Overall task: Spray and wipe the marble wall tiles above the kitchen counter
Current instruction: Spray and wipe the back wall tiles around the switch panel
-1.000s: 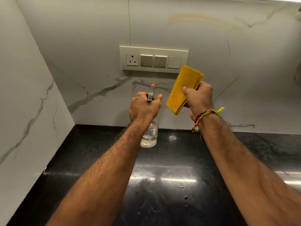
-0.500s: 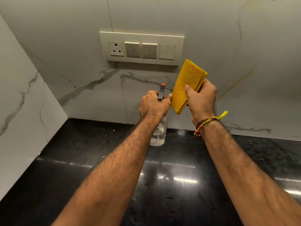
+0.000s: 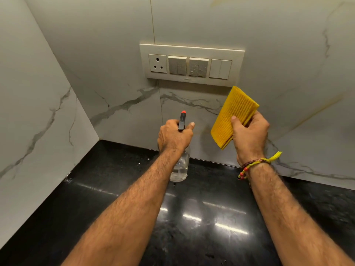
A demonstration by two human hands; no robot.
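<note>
My left hand [image 3: 173,136] grips the black trigger head of a clear spray bottle [image 3: 179,168], whose red-tipped nozzle points at the marble wall tiles [image 3: 119,104]. The bottle hangs just above the counter, close to the back wall. My right hand [image 3: 248,134] pinches a folded yellow ribbed cloth [image 3: 233,114], thumb on its face, held up a little off the wall under the switch plate. A yellowish streak runs across the tile to the right of the cloth.
A cream switch plate [image 3: 192,64] with one socket and several switches sits on the wall above both hands. The black glossy counter [image 3: 192,217] lies below. A marble side wall [image 3: 34,121] closes the corner on the left.
The view has swung so the switch plate sits further right and lower. Both hands stay close together under it, still holding bottle and cloth; the bottle has risen slightly toward the wall.
</note>
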